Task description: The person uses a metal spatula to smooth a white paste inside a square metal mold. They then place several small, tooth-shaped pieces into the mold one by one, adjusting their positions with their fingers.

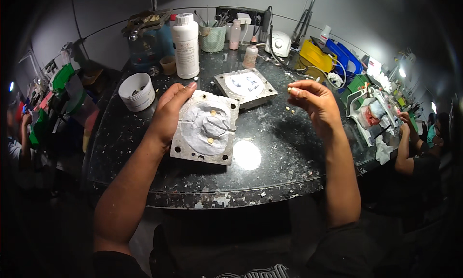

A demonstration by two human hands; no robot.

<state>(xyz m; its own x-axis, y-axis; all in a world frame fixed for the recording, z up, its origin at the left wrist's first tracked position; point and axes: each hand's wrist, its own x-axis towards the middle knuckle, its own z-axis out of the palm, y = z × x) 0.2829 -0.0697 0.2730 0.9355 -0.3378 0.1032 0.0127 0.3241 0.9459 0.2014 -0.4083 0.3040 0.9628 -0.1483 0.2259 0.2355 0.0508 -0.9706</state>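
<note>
My left hand [168, 115] grips the left edge of a square metal mould half [224, 152], thumb on top, and holds it tilted over the table. White plaster [195, 137] fills its middle, cracked across, with small yellowish tooth-like pieces [211, 141] set in it. To the right, my right hand [318, 104] is raised with thumb and fingertips pinched on a tiny yellowish piece [290, 90], too small to name surely. Between the hands and farther back lies a second mould half [253, 103], its white round filling marked with bluish shapes. Small yellowish bits [290, 110] lie on the table beside it.
On the dark speckled table [270, 176] stand a white tub [136, 102], a tall white bottle [186, 51], a green pot of tools [212, 39] and a pink bottle [250, 56]. A corded white device [278, 44] and yellow bins [316, 56] are behind. Co-workers sit at both sides.
</note>
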